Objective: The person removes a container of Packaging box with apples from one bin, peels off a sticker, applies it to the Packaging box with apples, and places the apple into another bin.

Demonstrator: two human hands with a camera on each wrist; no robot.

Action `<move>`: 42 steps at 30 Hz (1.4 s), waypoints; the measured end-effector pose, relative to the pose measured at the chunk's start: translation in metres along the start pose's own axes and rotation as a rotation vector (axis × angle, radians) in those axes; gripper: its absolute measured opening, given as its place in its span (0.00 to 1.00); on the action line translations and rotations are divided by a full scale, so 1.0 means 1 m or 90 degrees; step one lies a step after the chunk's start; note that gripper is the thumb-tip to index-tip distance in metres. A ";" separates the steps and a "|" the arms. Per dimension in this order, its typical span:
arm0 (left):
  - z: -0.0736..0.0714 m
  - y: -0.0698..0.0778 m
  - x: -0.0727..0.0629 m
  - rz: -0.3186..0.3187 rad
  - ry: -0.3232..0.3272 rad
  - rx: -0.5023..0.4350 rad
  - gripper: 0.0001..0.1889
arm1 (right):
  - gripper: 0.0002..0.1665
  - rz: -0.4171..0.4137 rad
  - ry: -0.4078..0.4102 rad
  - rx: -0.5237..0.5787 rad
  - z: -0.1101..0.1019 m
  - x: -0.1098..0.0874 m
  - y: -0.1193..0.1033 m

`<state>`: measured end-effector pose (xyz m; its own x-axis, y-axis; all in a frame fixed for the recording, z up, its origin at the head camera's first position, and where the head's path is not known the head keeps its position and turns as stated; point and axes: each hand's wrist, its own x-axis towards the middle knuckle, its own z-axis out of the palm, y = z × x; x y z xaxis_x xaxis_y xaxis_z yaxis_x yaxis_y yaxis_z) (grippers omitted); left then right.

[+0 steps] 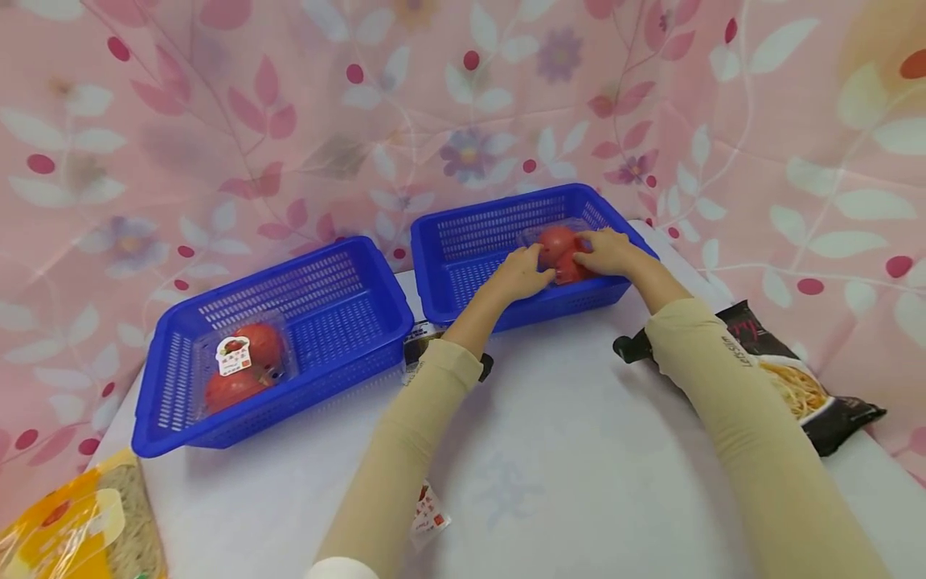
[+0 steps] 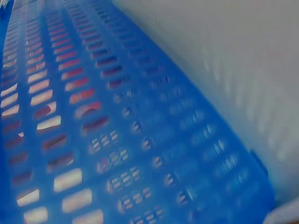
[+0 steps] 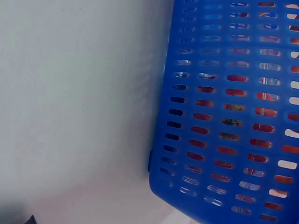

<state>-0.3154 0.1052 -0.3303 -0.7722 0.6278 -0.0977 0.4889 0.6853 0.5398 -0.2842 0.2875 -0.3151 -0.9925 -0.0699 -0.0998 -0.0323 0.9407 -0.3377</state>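
Note:
Both hands reach into the right blue basket [image 1: 593, 296], around a clear plastic pack of tomatoes [image 1: 557, 241] at its right end. The left hand [image 1: 524, 275] holds the pack's left side with bent fingers. On the opposite side, the right hand [image 1: 609, 251] grips the same pack, thumb and fingers spread over the red tomatoes. In the left wrist view the slotted basket wall [image 2: 154, 116] fills most of the picture, with red showing through. The right wrist view shows the basket's outer wall [image 3: 187, 140], tomatoes behind its slots; neither wrist view clearly shows the fingers.
A second blue basket [image 1: 340, 322] on the left contains another labelled pack of tomatoes [image 1: 264, 346]. A black food bag [image 1: 792, 386] lies under the right forearm. At the lower left is a yellow bag [image 1: 79, 515]. A labelled clear package [image 1: 430, 515] is partly hidden by the left sleeve.

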 end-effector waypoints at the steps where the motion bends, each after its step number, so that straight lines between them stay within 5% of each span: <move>1: 0.001 0.000 0.000 -0.001 -0.002 -0.001 0.32 | 0.32 -0.002 -0.002 0.000 0.001 0.000 -0.001; 30: 0.006 -0.002 -0.001 -0.005 0.000 0.004 0.33 | 0.39 0.000 0.048 0.058 0.016 0.000 -0.009; 42: 0.004 -0.006 -0.005 0.052 0.128 -0.013 0.27 | 0.35 -0.039 0.110 0.105 0.016 0.004 -0.013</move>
<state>-0.3130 0.0994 -0.3362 -0.7965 0.5935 0.1154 0.5470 0.6262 0.5555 -0.2857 0.2694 -0.3256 -0.9952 -0.0538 0.0822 -0.0873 0.8682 -0.4885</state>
